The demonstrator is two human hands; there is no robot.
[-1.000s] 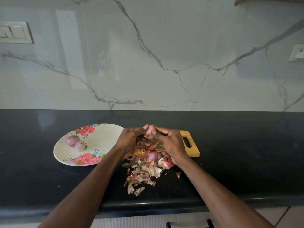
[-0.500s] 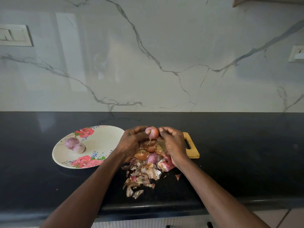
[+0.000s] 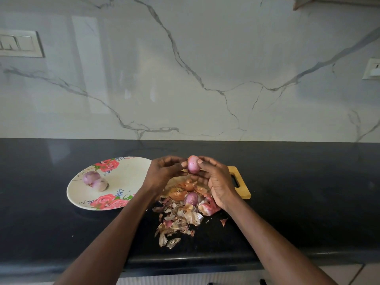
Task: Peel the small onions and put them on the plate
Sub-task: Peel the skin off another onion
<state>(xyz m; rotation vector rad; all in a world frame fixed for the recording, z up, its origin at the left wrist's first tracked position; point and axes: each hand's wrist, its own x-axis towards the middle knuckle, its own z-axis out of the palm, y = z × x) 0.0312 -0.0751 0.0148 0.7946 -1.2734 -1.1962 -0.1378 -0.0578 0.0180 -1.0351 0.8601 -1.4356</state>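
A small pink onion [image 3: 192,164], smooth and skinless, is held up above the wooden cutting board [image 3: 240,185]. My left hand [image 3: 163,173] pinches it from the left with fingertips and my right hand [image 3: 218,183] grips it from the right. Two peeled onions [image 3: 95,180] lie side by side on the left part of the floral plate [image 3: 127,173]. Another small onion [image 3: 191,198] rests among skins on the board under my hands.
Loose onion skins [image 3: 176,221] spread from the board toward the front edge of the black counter [image 3: 308,192]. A pink-white piece [image 3: 207,206] lies by my right wrist. The marble wall rises behind.
The onion in my hands has turned and risen slightly; its brown skin and root tail are gone, showing a smooth pink surface. My hands have spread a little apart.
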